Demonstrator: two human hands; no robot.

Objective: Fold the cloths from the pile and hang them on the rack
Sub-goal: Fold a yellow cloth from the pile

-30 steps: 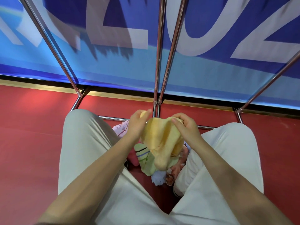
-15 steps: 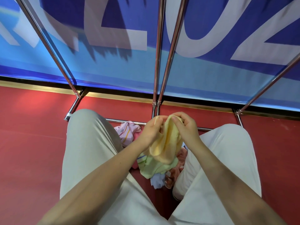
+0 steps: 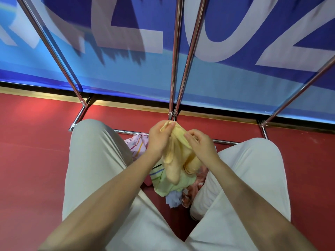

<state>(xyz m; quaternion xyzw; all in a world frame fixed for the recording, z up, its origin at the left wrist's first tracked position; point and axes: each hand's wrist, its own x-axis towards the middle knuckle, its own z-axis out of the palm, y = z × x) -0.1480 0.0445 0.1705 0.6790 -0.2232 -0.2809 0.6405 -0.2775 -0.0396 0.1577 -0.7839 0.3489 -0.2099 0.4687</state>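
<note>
Yellow cloth [image 3: 172, 160]: your left hand [image 3: 159, 140] and right hand [image 3: 200, 144] each kept a pinching grip on it, above the pile [image 3: 170, 185], near the rack [image 3: 174, 69].

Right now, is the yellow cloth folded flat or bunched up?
Bunched. The yellow cloth hangs in loose rolls between the left hand and right hand, above the pile.

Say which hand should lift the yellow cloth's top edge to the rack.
Probably left: the left hand already pinches the yellow cloth at its top corner, nearest the rack poles; the right hand grips lower.
</note>
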